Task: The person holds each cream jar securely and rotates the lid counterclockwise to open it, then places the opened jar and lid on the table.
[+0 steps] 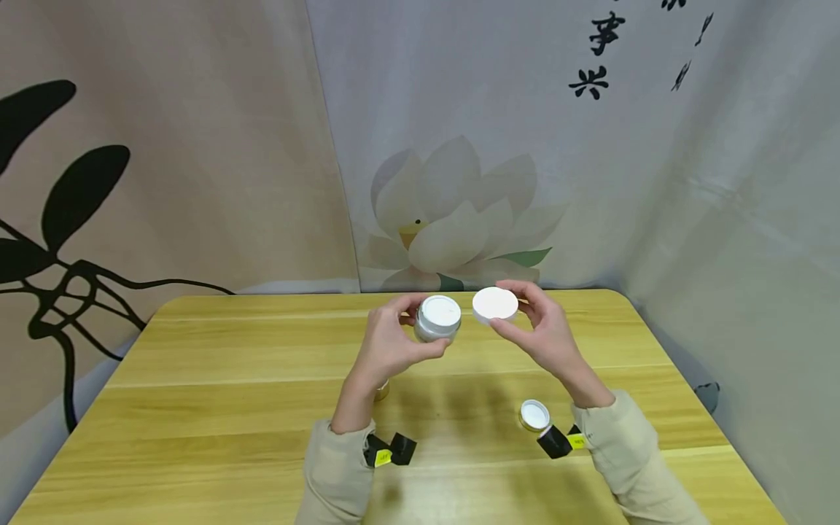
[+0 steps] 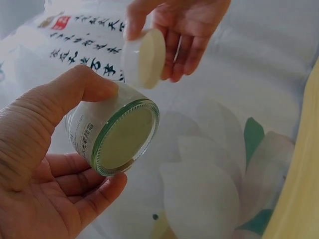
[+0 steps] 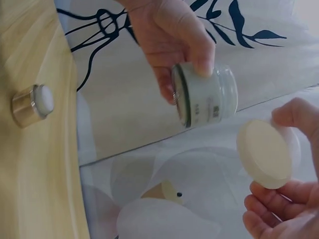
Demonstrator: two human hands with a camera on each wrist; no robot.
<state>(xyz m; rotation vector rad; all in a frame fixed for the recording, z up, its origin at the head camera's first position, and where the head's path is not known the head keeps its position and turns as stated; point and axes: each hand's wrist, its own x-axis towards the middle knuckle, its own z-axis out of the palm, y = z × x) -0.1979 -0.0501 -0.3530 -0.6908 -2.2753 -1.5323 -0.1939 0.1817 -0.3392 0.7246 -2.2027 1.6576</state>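
Note:
My left hand (image 1: 387, 339) grips a small clear glass jar (image 1: 438, 319) by its sides, thumb and fingers curled round it. The jar has printed text and a green-tinted glass base (image 2: 127, 137); its uncapped top faces up and looks white in the head view. A round white lid (image 1: 495, 304) is pinched at its edge between the thumb and fingers of my right hand (image 1: 541, 328). Both are held up over the far part of the table, the lid just right of the jar with a small gap between.
On the wooden table (image 1: 236, 408) stands a gold container with a white top (image 3: 31, 105), mostly behind my left wrist in the head view. A gold-rimmed, white-topped round piece (image 1: 534, 415) sits near my right wrist. A printed cloth (image 1: 459, 95) hangs behind the table.

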